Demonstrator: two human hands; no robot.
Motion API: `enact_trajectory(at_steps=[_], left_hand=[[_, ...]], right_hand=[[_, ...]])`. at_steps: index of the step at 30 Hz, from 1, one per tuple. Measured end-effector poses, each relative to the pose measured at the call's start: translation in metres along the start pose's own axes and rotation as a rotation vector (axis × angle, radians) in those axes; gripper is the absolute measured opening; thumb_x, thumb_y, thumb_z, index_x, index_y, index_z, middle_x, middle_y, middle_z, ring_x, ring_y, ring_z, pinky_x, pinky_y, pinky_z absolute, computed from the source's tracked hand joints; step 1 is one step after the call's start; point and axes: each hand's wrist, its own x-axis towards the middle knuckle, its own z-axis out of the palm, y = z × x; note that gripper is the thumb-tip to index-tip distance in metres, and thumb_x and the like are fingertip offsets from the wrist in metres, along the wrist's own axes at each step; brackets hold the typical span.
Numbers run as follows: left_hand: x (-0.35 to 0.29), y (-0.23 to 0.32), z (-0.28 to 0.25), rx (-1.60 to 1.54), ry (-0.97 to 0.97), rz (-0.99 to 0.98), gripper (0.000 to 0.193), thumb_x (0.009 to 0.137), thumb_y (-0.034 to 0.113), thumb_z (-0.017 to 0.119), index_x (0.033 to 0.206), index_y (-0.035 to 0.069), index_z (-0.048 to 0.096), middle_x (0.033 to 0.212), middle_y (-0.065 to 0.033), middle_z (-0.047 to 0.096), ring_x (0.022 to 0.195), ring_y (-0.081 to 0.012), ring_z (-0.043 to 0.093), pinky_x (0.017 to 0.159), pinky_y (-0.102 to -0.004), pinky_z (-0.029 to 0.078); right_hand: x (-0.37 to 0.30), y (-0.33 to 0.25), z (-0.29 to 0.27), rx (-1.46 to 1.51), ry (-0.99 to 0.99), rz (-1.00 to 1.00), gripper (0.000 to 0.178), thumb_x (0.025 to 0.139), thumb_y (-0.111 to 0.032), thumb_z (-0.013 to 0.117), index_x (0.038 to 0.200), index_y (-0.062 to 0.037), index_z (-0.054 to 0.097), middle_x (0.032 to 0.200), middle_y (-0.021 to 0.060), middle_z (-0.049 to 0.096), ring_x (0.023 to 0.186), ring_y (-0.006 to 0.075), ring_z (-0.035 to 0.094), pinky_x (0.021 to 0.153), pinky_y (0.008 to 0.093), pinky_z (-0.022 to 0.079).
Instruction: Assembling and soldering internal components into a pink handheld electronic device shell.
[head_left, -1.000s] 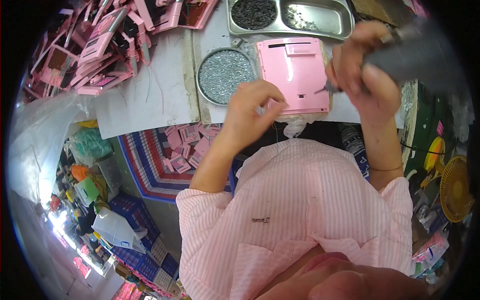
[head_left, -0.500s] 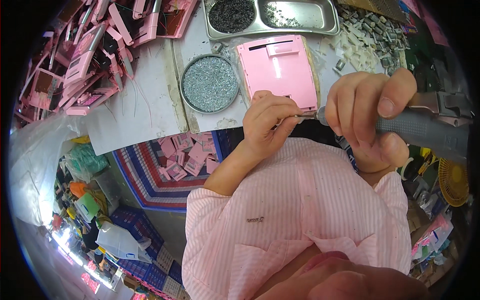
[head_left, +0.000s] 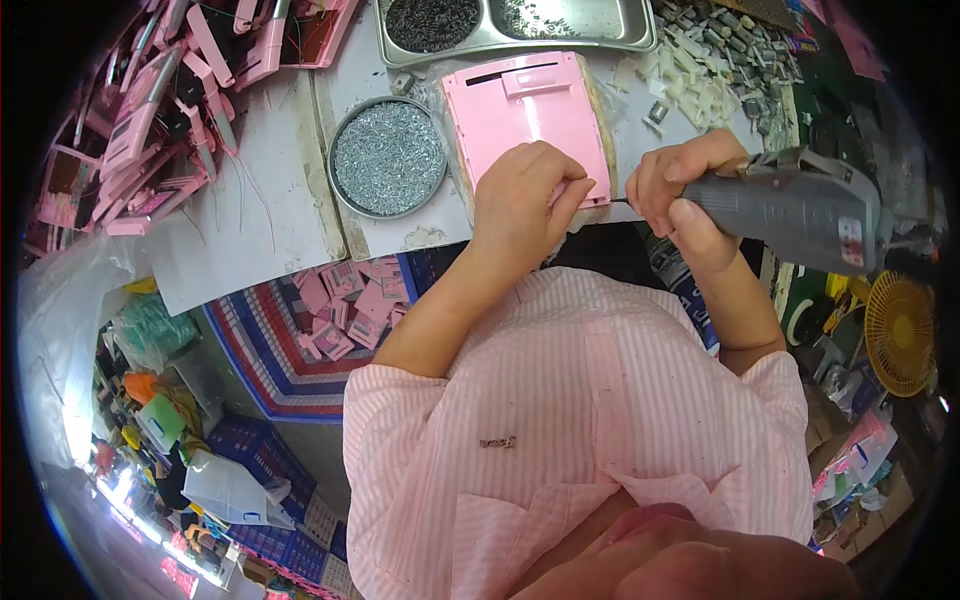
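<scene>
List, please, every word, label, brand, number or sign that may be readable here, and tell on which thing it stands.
No text reads clearly.
Gray power tool: red-and-white label and faint marks, too small.
Striped shirt: letter-like ornament, too small.
Dark blue thing beside the shirt: white marks, blurred.

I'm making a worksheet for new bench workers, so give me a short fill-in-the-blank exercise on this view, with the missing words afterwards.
1. The right hand grips a power tool whose body is ______.
2. The left hand is over the near edge of a casing coloured ______.
3. The round dish of small silvery metal pieces stands to the ______ of the casing.
4. The basket below the table has blue, white and ______ bands.

Missing words: gray; pink; left; red.
</scene>
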Motion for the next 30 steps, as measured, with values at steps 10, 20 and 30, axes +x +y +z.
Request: enact_trajectory(at_steps=[10,20,30], left_hand=[[-0.006,-0.007,0.001,-0.063,0.011,-0.003,0.012,0.079,0.008,0.077,0.088,0.005,0.068,0.084,-0.0070,0.068,0.075,-0.0249,0.064,0.066,-0.0355,0.049],[-0.010,0.009,0.006,-0.025,0.014,0.136,0.018,0.079,0.003,0.076,0.096,0.006,0.071,0.092,-0.0068,0.071,0.081,-0.0252,0.067,0.071,-0.0355,0.049],[-0.012,0.006,0.007,0.085,0.089,0.151,0.023,0.073,0.002,0.079,0.093,0.009,0.070,0.088,-0.0051,0.069,0.078,-0.0246,0.065,0.075,-0.0360,0.046]], right_hand=[[0.000,0.006,0.005,-0.414,-0.192,-0.085,0.016,0.088,-0.003,0.064,0.095,-0.0067,0.049,0.064,0.0044,0.054,0.051,0.0183,0.054,0.053,0.0348,0.048],[0.029,-0.036,0.012,0.027,-0.119,-0.030,0.033,0.093,-0.024,0.066,0.115,-0.0082,0.046,0.066,0.0017,0.048,0.058,0.0120,0.047,0.061,0.0311,0.044],[0.029,-0.028,0.016,0.072,-0.101,-0.001,0.032,0.094,-0.022,0.065,0.114,-0.0070,0.045,0.065,0.0020,0.048,0.057,0.0129,0.047,0.059,0.0320,0.043]])
